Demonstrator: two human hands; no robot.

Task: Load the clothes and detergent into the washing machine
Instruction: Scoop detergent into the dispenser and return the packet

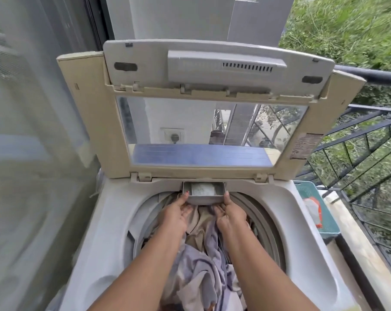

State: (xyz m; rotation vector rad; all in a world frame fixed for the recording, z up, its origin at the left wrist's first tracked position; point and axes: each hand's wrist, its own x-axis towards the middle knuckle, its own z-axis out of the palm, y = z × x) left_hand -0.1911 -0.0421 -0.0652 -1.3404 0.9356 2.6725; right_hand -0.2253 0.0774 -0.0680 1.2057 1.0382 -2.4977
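The drawer sticks partway out of its slot at the back rim of the washer, above the drum, with white detergent lying in its compartment. The left hand and right hand hold it at its two front corners, each with the thumb raised against a corner and the fingers curled beneath. Clothes, lilac and beige, fill the drum below the forearms. The lid stands upright behind. To the right a teal basket holds an orange-and-white packet, beside a dark railing.
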